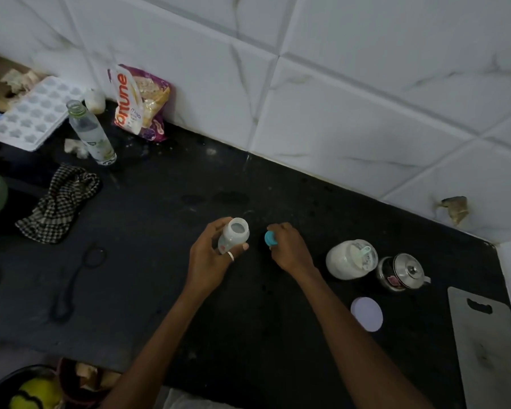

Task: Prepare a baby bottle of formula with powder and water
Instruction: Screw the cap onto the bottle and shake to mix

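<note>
My left hand (208,255) grips a clear baby bottle (234,235) upright over the black counter, its mouth uncovered. Just to its right, my right hand (289,246) holds the bottle's blue cap (269,238) in curled fingers. Further right stands an uncovered jar of white powder (350,259) with a pale scoop lying inside it. Its round white lid (366,314) lies flat on the counter in front of it. A small steel kettle (401,271) with a lid sits right beside the jar.
A grey cutting board (490,349) lies at the right edge. A checked cloth (61,202), a clear plastic bottle (92,134), an ice tray (30,113) and a food packet (140,103) sit at the back left. A black hair tie (93,256) lies left of my hands.
</note>
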`<action>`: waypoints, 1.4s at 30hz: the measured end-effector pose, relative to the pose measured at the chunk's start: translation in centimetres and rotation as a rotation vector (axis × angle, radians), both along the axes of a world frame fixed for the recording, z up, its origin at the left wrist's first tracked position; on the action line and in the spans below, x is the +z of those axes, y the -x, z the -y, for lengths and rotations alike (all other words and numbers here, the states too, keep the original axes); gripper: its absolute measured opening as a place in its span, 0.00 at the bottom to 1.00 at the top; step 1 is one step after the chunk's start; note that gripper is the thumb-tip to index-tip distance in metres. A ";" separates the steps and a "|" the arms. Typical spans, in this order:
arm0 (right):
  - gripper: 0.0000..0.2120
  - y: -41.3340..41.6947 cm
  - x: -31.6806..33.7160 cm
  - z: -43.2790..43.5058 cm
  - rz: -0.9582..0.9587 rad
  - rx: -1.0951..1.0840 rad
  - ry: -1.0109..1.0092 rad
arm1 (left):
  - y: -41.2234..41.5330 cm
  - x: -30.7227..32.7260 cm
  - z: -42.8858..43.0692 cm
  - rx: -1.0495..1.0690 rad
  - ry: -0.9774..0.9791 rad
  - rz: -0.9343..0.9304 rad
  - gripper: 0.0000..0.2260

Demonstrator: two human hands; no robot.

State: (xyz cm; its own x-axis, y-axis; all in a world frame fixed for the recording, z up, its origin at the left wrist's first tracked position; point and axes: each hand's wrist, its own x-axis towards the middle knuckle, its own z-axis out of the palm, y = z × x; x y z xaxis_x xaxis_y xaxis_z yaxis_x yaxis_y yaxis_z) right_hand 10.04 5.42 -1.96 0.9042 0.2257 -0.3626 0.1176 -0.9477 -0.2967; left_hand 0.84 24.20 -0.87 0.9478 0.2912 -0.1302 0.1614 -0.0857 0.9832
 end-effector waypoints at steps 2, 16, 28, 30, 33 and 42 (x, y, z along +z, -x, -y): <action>0.28 -0.1 1.1 0.1 0.034 -0.025 -0.047 | -0.1 0.3 0.1 -0.008 -0.003 0.001 0.26; 0.24 0.6 21.8 10.1 0.431 -0.070 -0.391 | -2.0 8.9 8.9 -0.114 0.011 0.206 0.25; 0.22 4.6 46.0 18.5 0.428 0.249 -0.311 | -2.4 25.3 19.0 -0.256 0.084 0.471 0.33; 0.21 4.9 48.3 19.1 0.413 0.318 -0.311 | -1.9 27.5 19.9 -0.276 0.098 0.494 0.34; 0.21 5.1 50.3 19.5 0.359 0.398 -0.305 | -1.4 30.1 20.8 -0.286 0.091 0.525 0.34; 0.21 4.8 50.0 19.4 0.283 0.491 -0.237 | -0.2 31.8 21.4 -0.278 0.020 0.543 0.35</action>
